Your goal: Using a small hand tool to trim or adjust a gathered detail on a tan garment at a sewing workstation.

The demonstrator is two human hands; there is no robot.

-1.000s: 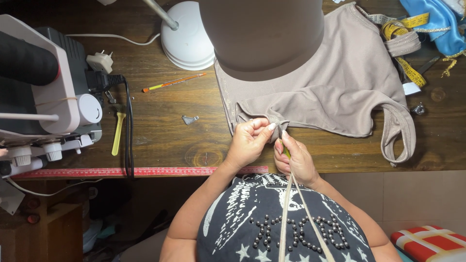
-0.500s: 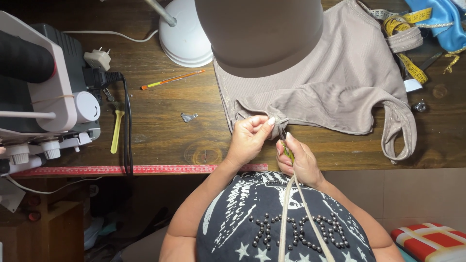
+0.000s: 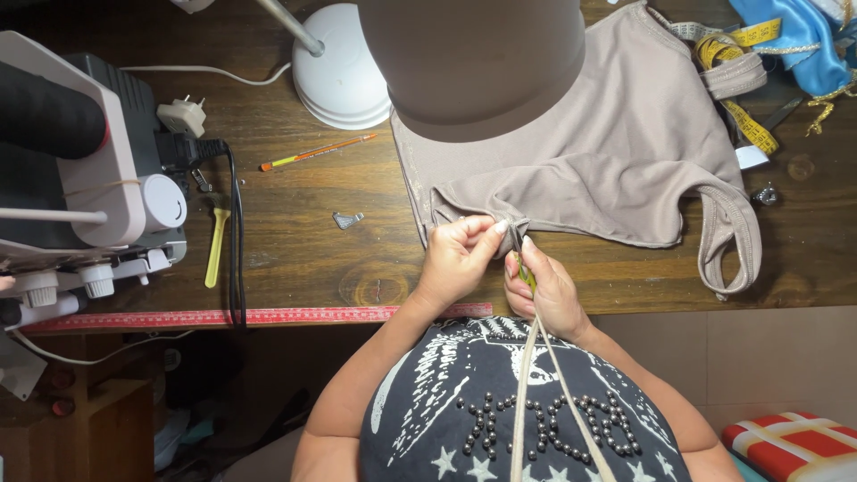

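Beige garment [image 3: 616, 170] lies spread on the wooden table [image 3: 357, 259], right of centre, its near-left corner bunched just short of the table's near edge. Left hand [image 3: 455, 259] pinches that bunched hem betw. thumb & fingers, fingers narrow, closed on the fabric. Right hand [image 3: 544, 286] sits just beside it, touching the same fold, fingers curled tight on a small green-handled tool [image 3: 528, 275]; its tip is hidden in the cloth. A beige strap [image 3: 527, 393] runs from the hands down over the person's dark shirt.

Edges: red ruler [image 3: 241, 316] lies along the near table edge, left of the hands. Open tabletop betw. the hands & the sewing machine [image 3: 80, 178] at far left, w/ only a small metal clip [image 3: 346, 219], a yellow-handled tool [image 3: 214, 245] & black cord there. Lamp shade [image 3: 473, 62] hangs over the garment's far-left part; its white base [image 3: 339, 80] stands further left. Orange pencil [image 3: 317, 152] near the base. Yellow tape measure [image 3: 745, 98] at far right.

No containers in sight.
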